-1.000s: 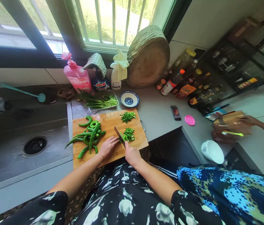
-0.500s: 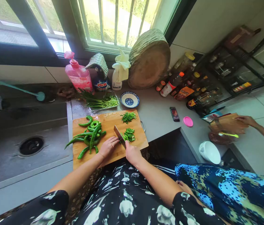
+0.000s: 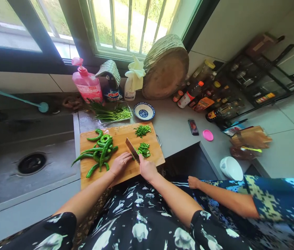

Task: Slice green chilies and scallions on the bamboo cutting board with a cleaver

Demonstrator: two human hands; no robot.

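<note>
My right hand (image 3: 147,169) is closed around the handle of a kitchen knife (image 3: 131,148), its blade angled up and away over the wooden cutting board (image 3: 126,133). Just left of the blade, my left hand (image 3: 121,163) presses its bent fingers down on a green pepper that they mostly hide. Sliced green pepper (image 3: 144,150) lies right of the blade, with a pile of chopped greens (image 3: 143,131) behind it. Whole long green peppers (image 3: 104,152) are heaped on the board's left side.
Left of the board is a sink (image 3: 58,139). Behind it stand a tray of green stalks (image 3: 115,114), a blue-patterned plate (image 3: 144,111) and a pink pump bottle (image 3: 87,85). Sauce bottles (image 3: 188,95) and a white bowl (image 3: 231,168) are rightward. Another person's arm (image 3: 222,198) is close on my right.
The other person's hand has left the brown item at the right and now hangs nearer my right arm. My hands and the knife have barely moved.
</note>
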